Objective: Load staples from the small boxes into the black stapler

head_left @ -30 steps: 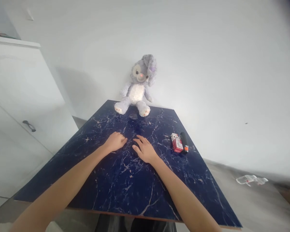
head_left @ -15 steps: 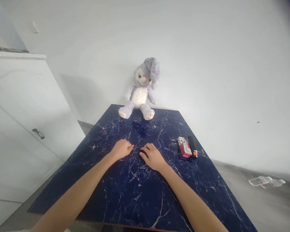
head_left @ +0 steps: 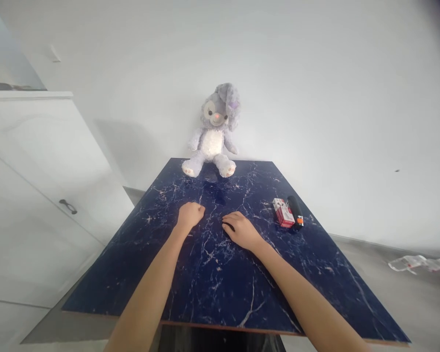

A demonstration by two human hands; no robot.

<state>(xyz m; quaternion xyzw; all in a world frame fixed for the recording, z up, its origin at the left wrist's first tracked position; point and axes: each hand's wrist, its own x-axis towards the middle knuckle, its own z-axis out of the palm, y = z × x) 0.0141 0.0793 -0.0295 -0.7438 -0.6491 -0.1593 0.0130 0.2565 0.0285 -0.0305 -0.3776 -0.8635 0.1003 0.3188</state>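
head view: dark-blue tabletop (head_left: 216,288), pale veins.

No legible text, red-and-white box (head_left: 284,213), its printed markings too small to read

A fluffy toy bunny (head_left: 211,142) sits far back on the blue table (head_left: 220,288). The person's left hand (head_left: 191,215) is curled up, the right hand (head_left: 241,230) is loosely bent. A red-and-white box (head_left: 283,213) lies beside a black tube (head_left: 295,208).
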